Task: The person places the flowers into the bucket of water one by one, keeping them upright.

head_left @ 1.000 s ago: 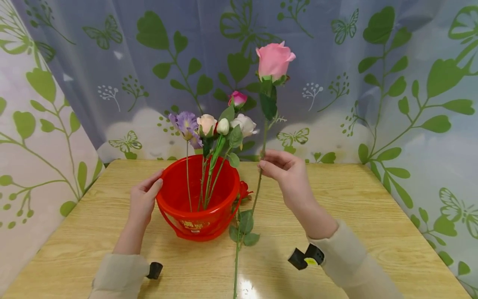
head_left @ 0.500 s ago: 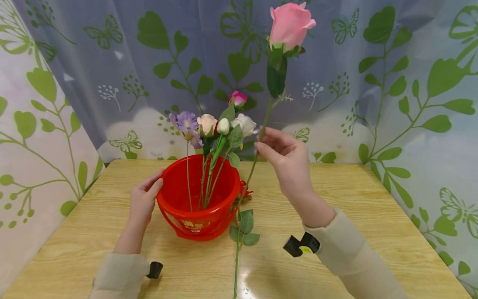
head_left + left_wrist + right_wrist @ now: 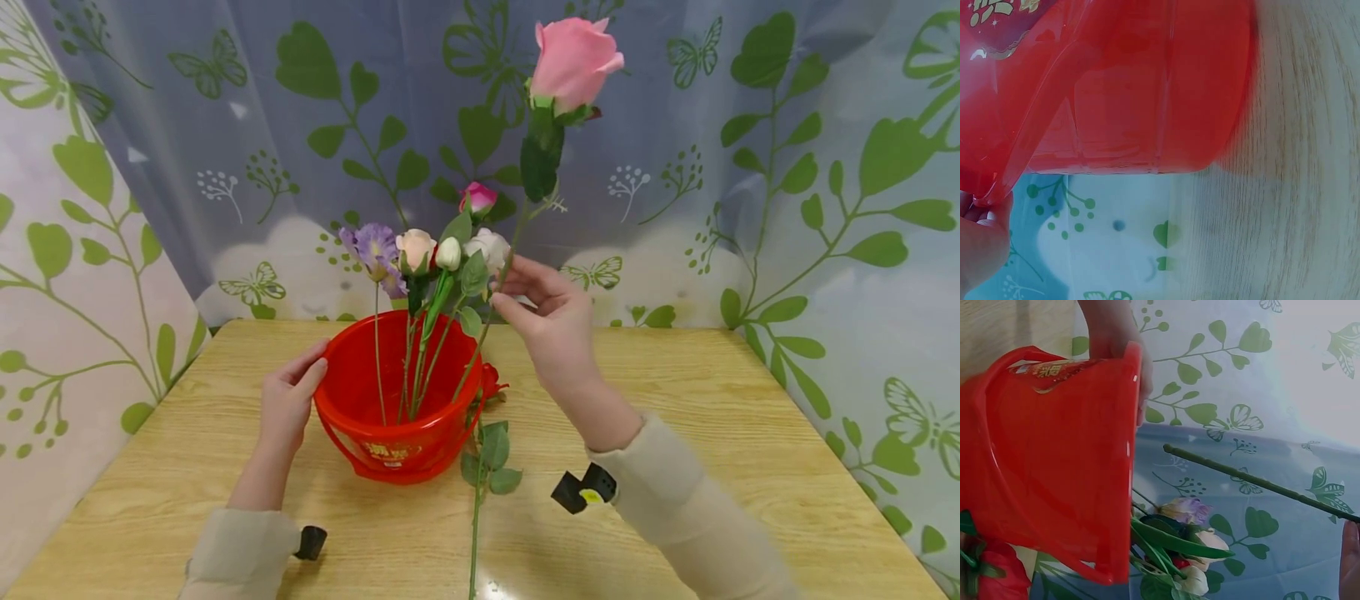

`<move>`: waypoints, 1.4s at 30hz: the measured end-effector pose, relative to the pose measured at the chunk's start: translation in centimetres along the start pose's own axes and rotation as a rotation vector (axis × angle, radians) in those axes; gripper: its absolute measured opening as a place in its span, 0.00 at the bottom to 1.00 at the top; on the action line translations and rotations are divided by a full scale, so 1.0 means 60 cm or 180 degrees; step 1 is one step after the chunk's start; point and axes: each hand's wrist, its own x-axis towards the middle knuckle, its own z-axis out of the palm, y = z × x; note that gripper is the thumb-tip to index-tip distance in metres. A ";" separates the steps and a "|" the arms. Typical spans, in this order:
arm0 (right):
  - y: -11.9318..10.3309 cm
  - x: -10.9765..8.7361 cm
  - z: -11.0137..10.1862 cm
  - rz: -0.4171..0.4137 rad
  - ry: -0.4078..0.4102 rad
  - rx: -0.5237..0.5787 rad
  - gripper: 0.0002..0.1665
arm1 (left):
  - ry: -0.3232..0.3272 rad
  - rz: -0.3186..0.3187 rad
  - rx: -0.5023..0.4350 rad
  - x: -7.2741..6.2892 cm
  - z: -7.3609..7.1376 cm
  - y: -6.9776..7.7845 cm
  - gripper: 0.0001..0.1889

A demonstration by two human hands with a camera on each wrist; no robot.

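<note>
My right hand pinches the stem of a tall pink artificial rose between thumb and fingers. In the head view the stem slants down across the right side of a red bucket's mouth. Seen from the right wrist, the stem's lower end is above the rim. My left hand grips the left rim of the red bucket, thumb on top. Inside the bucket stand a purple flower, a peach rose, a white tulip bud, a white rose and a dark pink rosebud.
A red rose with green leaves lies on the wooden table, right beside the bucket. Its long stem runs toward the near edge. Patterned curtains hang behind and along the sides.
My right hand has lifted the pink rose, then moved it left and slightly down, so its stem now crosses over the bucket's mouth. The left hand and bucket stay put.
</note>
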 end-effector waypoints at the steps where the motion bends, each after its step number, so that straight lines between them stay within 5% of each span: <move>1: 0.003 -0.001 0.002 0.0019 -0.0010 -0.0001 0.23 | -0.0007 0.0008 -0.0002 0.000 0.000 0.000 0.21; 9: 0.030 -0.007 0.016 0.0035 -0.0080 -0.0271 0.20 | 0.0018 -0.0002 -0.0015 -0.002 0.002 0.001 0.20; 24: 0.098 -0.030 0.009 0.0503 -0.0141 -0.0795 0.18 | 0.0086 0.0015 -0.0022 0.000 0.001 -0.002 0.19; 42: 0.133 -0.054 0.001 0.0589 -0.0368 -0.1362 0.14 | 0.0054 0.0040 0.0128 0.001 0.001 -0.001 0.19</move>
